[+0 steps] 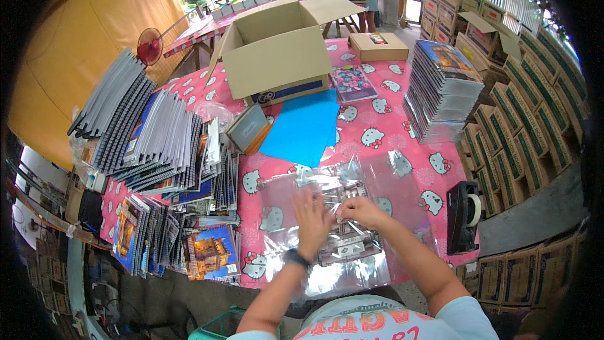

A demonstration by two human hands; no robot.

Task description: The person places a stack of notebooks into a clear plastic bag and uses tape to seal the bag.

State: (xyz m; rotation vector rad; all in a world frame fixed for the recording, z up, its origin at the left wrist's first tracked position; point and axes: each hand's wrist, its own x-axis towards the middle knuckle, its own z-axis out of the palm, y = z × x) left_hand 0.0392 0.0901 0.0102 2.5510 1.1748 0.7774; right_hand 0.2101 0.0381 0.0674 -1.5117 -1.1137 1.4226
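My left hand lies flat, fingers spread, on clear plastic wrap at the table's near middle. A flat item with a dark and pale printed surface shows through the plastic; its kind is hard to make out because of glare. My right hand is beside the left, over the same item, its fingers pinched together at the plastic. Whatever is between those fingertips is too small to name. To the right stands a black tape dispenser with a roll of tape.
Spiral notebooks are piled on the left; a tall wrapped stack stands at the right. Behind my hands are blue sheets, an open carton and a flat box. Cartons line the right side. A person stands far back.
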